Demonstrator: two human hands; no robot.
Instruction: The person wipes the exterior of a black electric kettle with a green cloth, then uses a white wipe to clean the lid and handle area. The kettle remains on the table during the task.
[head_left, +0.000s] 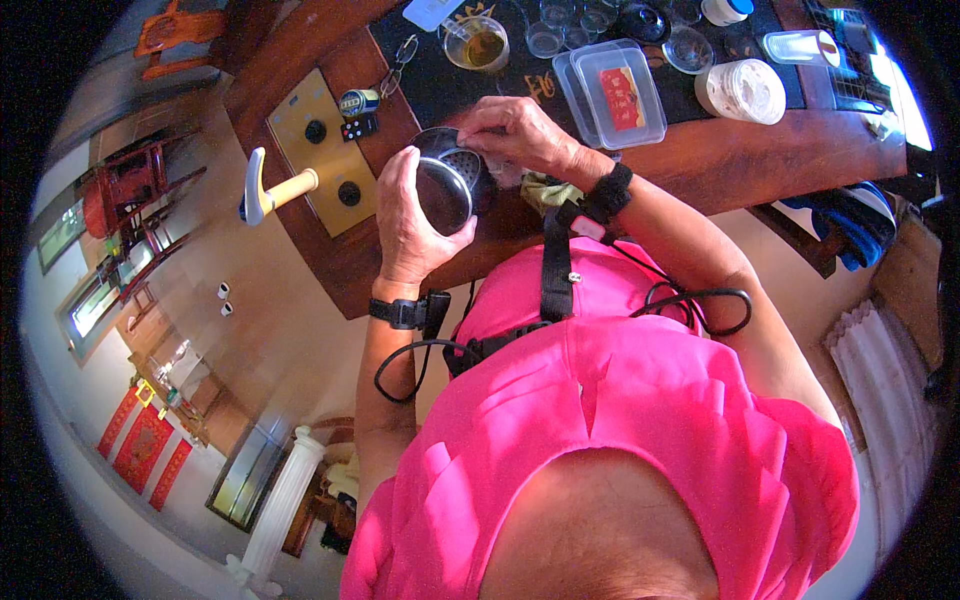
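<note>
My left hand (411, 217) grips a round vessel with a shiny rim and a dark inside (444, 196), near the table's front edge. Just beyond it lies a dark piece with a perforated strainer-like surface (461, 163). My right hand (517, 131) is held over that piece with thumb and fingertips pinched together; whether something small is between them cannot be made out. Under the right wrist is a crumpled greenish cloth (551, 191). Some clear plastic or glass shows between the hands, partly hidden.
On the wooden table (750, 161) are a tub of yellowish liquid (480, 46), clear plastic containers (630, 94), a white-lidded jar (742, 91), several glass cups (545, 37), eyeglasses (403, 58) and a small tin (358, 103). A handle-like spout (281, 191) juts out at left.
</note>
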